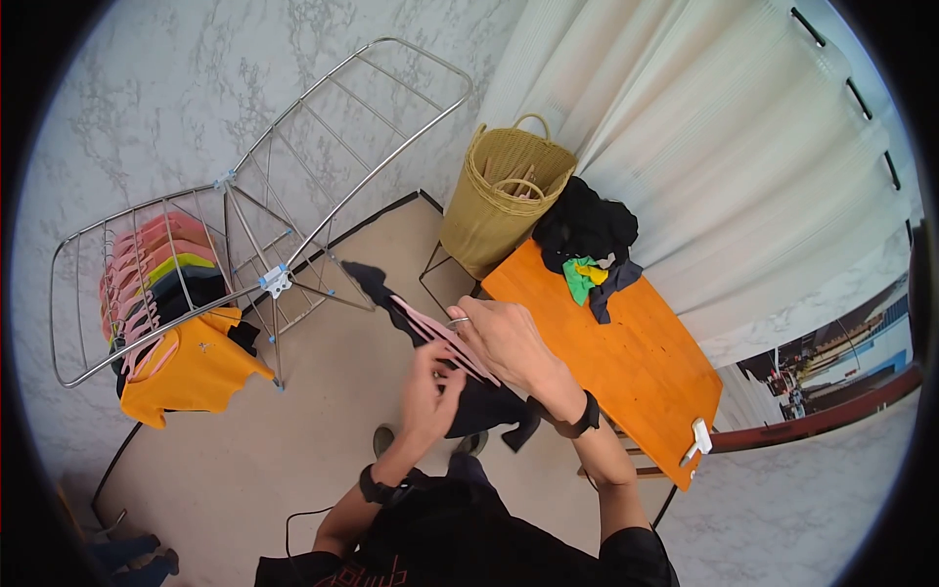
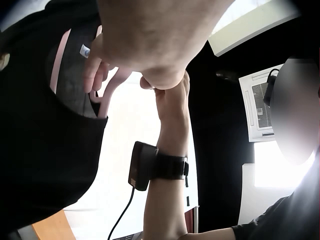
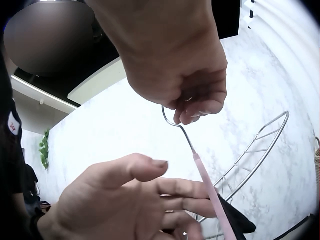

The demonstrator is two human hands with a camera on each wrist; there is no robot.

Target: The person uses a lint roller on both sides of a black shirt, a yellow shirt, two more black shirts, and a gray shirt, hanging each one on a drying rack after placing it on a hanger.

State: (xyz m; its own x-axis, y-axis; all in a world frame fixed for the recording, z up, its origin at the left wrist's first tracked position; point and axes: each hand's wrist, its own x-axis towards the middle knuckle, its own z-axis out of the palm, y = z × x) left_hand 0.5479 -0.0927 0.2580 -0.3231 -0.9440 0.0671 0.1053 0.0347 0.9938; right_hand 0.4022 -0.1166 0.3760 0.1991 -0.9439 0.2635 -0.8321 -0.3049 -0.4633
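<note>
My right hand (image 1: 514,342) holds the metal hook (image 3: 180,125) of a pink hanger (image 3: 210,187) between its fingers. A black garment (image 2: 45,130) hangs on this hanger, and its wide neckline with a small white label (image 2: 84,50) shows in the left wrist view. My left hand (image 1: 430,396) is beside the hanger just below the hook. In the right wrist view that left hand (image 3: 125,200) has its palm turned up, the thumb apart and the fingers extended against the hanger's arm.
A metal drying rack (image 1: 274,279) at the left bears several clothes on pink hangers, including a yellow top (image 1: 196,367). A wicker basket (image 1: 474,220) stands at the back. On the orange table (image 1: 626,362) lie a dark clothes pile (image 1: 585,225) and a white object (image 1: 697,440).
</note>
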